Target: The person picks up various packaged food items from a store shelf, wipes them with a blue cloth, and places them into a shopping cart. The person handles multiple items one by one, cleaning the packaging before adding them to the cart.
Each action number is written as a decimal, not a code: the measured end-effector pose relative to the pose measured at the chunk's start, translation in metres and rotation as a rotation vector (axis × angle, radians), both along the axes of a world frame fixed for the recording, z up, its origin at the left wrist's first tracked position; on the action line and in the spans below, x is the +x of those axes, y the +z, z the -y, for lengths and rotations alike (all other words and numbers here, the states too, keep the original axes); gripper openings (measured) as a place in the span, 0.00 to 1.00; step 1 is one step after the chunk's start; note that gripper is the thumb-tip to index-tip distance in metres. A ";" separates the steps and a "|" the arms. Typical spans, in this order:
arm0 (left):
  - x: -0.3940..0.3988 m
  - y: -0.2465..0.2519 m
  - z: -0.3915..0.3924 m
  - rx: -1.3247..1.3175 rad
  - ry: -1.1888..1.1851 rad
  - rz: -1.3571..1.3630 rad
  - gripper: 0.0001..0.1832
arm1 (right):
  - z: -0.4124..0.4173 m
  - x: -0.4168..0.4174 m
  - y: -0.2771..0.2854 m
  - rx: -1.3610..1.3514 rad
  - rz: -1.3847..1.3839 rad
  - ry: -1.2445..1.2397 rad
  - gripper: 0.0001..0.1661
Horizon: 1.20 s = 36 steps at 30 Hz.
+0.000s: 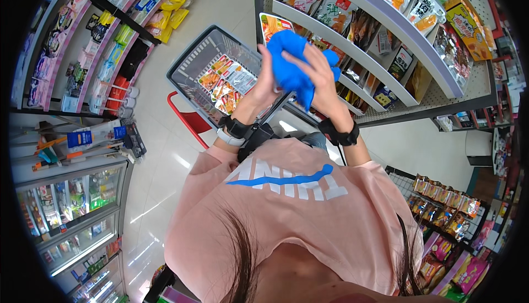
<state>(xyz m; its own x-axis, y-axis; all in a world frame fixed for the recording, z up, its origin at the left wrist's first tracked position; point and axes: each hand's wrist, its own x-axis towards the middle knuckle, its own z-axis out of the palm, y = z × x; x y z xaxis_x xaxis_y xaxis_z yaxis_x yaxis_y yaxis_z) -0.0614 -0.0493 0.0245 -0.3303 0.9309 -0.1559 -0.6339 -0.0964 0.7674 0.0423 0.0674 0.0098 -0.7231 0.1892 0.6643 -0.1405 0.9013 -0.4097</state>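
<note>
My left hand point(264, 78) grips a packaged meal box point(275, 24) with a food picture on its lid, its thumb along the near side. A bunched blue cloth point(289, 63) covers most of that package. Over the cloth lies my right hand point(320, 73), its fingers bent around the fabric and pressing it toward the package. Just left of and below my hands is a grey plastic basket point(192, 51). Inside it lie several similar meal packages point(237, 78) with red, white and orange printing.
Snack shelves point(355, 30) rise close beyond my right hand. A red basket handle or frame point(192, 119) juts out at the basket's near left. Shelves of household goods point(78, 51) and a glass-front cooler point(74, 199) line the left side, across the tiled floor point(155, 146).
</note>
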 end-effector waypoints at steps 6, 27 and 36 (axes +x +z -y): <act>-0.005 -0.006 0.000 0.253 0.054 0.384 0.33 | -0.005 0.034 0.010 0.254 0.144 0.202 0.28; -0.001 -0.020 -0.011 0.145 0.158 0.369 0.34 | -0.011 0.055 -0.013 0.178 0.105 0.059 0.15; -0.012 -0.030 -0.005 0.043 0.425 -0.145 0.27 | -0.041 0.054 -0.022 -0.058 -0.150 -0.358 0.22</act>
